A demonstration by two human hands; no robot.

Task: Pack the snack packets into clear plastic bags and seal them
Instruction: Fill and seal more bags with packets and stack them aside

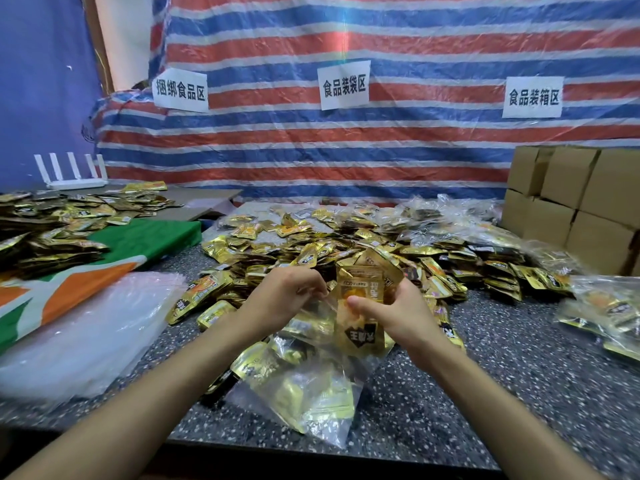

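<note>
My right hand grips a small stack of gold snack packets, held upright with its lower end inside the mouth of a clear plastic bag. My left hand pinches the bag's open rim on the left side. The bag lies on the speckled table toward me and holds several gold packets. A large loose heap of gold packets spreads across the table just behind my hands.
A stack of empty clear bags lies at the left on the table beside a green, orange and white sheet. More packets pile at far left. Filled bags sit at right, cardboard boxes behind them.
</note>
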